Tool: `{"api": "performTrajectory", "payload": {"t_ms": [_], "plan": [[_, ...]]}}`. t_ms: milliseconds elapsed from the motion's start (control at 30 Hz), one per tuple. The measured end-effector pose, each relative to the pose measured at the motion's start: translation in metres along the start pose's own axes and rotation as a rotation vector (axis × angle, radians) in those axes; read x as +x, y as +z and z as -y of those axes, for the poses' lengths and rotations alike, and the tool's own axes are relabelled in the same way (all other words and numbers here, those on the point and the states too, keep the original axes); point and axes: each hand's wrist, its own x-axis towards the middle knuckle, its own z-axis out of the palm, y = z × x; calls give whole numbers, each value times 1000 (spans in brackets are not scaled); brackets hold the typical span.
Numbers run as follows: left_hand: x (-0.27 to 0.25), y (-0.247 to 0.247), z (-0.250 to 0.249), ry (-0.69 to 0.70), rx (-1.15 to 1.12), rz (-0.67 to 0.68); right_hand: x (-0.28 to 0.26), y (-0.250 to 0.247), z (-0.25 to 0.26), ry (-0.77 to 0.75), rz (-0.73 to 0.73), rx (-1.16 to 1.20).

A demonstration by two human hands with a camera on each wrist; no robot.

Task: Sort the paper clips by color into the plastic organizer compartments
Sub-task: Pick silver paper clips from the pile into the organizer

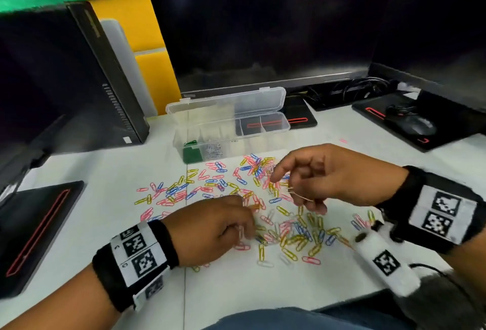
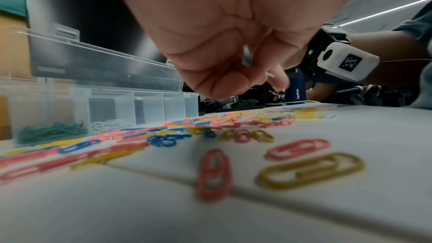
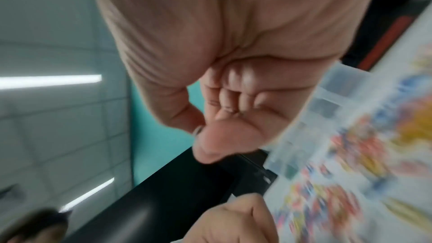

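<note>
Item: white paper clips, sorting under way.
We are pinching white clips (image 1: pixel 241 232) in our left hand (image 1: pixel 210 232) and right hand (image 1: pixel 331 174); the organizer (image 1: pixel 228 119) is lying ahead, long axis crosswise, nearer the left.

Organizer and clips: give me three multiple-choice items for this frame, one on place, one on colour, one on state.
1. Where do the green clips lie?
A. the organizer's leftmost compartment
B. its rightmost compartment
C. loose on the table

2. What colour are the clips in the compartment beside the green ones?
A. blue
B. white
C. yellow

3. How does the organizer's lid stand?
A. shut and latched
B. lying detached on the table
C. open, hinged up behind the compartments

Answers: 1 A, the head view shows green only in the left end compartment. 2 B, the left wrist view shows pale clips there. 3 C, the lid stands up behind the tray.
</note>
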Motion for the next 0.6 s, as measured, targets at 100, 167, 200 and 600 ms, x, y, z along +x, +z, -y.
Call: {"api": "performTrajectory", "payload": {"t_ms": [100,167,200,600], "plan": [[1,2,-1,27,110,67,1,1,-20,247,27,283],[1,2,-3,30,114,80,2,5,-28,352,17,410],[0,2,-5,32,99,86,4,8,-30,381,27,402],[-1,4,-9,-2,189,133,48,54,-22,80,148,-1159]]}}
